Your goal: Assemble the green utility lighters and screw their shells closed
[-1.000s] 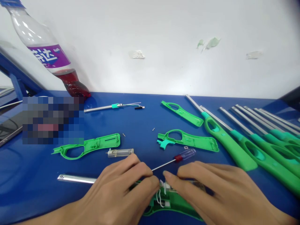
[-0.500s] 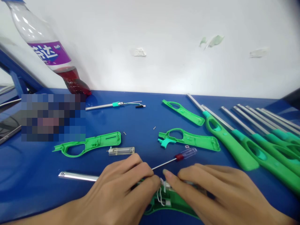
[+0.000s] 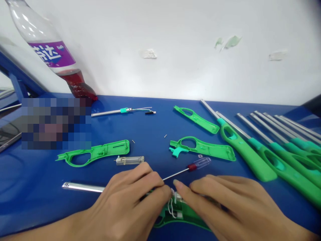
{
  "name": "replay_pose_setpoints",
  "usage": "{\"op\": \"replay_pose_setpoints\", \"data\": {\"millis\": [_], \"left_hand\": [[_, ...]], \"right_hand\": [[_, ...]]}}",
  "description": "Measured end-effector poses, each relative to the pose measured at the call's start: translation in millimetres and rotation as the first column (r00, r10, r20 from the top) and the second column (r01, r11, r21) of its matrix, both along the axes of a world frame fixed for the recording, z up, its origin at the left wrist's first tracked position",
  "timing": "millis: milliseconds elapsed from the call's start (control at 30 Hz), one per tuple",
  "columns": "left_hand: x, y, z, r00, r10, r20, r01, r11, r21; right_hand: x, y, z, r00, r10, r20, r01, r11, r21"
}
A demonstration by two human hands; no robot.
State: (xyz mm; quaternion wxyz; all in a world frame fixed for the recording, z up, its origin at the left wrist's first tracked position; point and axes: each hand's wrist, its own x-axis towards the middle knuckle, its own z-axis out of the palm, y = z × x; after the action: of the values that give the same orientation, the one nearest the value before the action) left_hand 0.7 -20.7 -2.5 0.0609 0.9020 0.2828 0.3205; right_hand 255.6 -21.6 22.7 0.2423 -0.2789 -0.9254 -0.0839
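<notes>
Both hands are at a green lighter half-shell [image 3: 188, 214] lying open near the front edge of the view, with a white wire [image 3: 171, 208] looped inside it. My left hand [image 3: 135, 201] is closed at the shell's left end, its fingertips pinched near the wire; what they hold is hidden. A metal tube [image 3: 82, 187] sticks out to the left from under it. My right hand [image 3: 225, 204] has curled fingers over the shell's right part, around a clear piece [image 3: 181, 198] mostly covered by the fingers. Just beyond the hands lies a screwdriver [image 3: 199, 164].
Green half-shells [image 3: 115, 149] [image 3: 215, 151], a clear tank [image 3: 130, 160], small screws and a tube with wires [image 3: 107, 113] lie on the blue table [image 3: 140, 129]. Several assembled lighters [image 3: 253, 160] lie at the right. A bottle [image 3: 75, 83] stands at the back left.
Both hands stay almost in the same place. The view has shifted very slightly; no object has visibly been picked up or let go.
</notes>
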Motion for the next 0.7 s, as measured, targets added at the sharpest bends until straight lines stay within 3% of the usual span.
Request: {"op": "replay_pose_setpoints", "data": {"millis": [200, 433, 700], "left_hand": [[1, 4, 3.4, 0.998, 0.043, -0.052, -0.041, 0.998, 0.036], [-2, -13, 5.7, 0.951, 0.271, -0.148, -0.232, 0.943, 0.240], [-7, -13, 2.7, 0.948, 0.227, -0.221, -0.176, 0.957, 0.229]], "right_hand": [[10, 2, -3.5, 0.998, -0.054, -0.011, 0.054, 0.998, -0.012], [14, 7, -0.6, 0.999, -0.049, -0.015, 0.049, 0.999, 0.002], [10, 6, 3.4, 0.999, -0.037, -0.017, 0.037, 0.999, -0.034]]}}
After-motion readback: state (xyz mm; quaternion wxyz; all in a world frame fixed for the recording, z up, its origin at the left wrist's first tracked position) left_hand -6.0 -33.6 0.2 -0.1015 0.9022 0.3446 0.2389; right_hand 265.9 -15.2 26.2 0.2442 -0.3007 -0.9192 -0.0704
